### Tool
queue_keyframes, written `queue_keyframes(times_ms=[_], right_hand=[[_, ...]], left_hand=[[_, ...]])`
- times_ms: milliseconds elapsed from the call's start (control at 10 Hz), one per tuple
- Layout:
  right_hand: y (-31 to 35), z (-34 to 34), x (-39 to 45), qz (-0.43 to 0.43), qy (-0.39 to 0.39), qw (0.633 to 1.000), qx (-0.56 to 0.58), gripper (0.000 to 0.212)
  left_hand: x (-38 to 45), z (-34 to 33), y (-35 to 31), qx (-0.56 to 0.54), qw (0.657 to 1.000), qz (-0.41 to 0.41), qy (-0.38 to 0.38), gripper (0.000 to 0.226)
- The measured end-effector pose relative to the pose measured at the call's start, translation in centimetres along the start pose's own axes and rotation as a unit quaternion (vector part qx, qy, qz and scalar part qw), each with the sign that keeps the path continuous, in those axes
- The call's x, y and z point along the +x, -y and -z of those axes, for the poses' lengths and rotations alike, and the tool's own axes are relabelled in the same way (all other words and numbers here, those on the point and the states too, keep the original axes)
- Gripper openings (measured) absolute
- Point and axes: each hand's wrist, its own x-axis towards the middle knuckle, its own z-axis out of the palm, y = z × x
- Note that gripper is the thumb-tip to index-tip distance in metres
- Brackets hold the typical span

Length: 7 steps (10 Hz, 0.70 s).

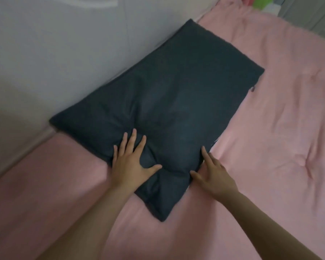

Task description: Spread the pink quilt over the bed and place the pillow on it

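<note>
A dark blue-grey pillow (163,102) lies flat on the pink quilt (270,128), with its long edge against the grey headboard. The quilt covers the bed all around it. My left hand (129,162) presses on the pillow's near end with fingers spread and straight. My right hand (212,175) touches the pillow's near right edge with straight fingers, its palm over the quilt. The pillow is dented under the left hand.
A pale grey padded headboard or wall (54,53) runs along the left. Green and pink items (261,1) and a light grey cabinet (311,14) stand beyond the bed's far corner.
</note>
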Motion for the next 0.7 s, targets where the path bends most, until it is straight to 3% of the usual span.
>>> queue_keyframes(times_ms=[200,300,500,600,700], right_hand=[[-0.7,-0.5,3.8,-0.004,0.053,0.997,-0.051,0.088],[-1.2,-0.2,2.1,0.012,0.047,0.998,-0.04,0.087],[-5.5,-0.1,-5.7,-0.006,0.115,0.982,-0.151,0.071],[-8.8,-0.8,-10.9,-0.041,0.191,0.97,-0.148,0.072],[-10.6,-0.6,-16.3,0.006,0.109,0.985,-0.135,0.076]], left_hand=[[2.1,-0.2,0.1,-0.004,1.0,0.004,0.025,0.099],[2.0,0.7,-0.3,0.019,0.998,0.011,0.06,0.1],[-3.7,2.1,-0.7,0.124,0.991,-0.029,0.034,0.095],[-9.4,2.1,-0.2,0.118,0.978,0.016,0.17,0.1],[-14.7,2.7,-1.9,0.137,0.949,0.003,0.284,0.103]])
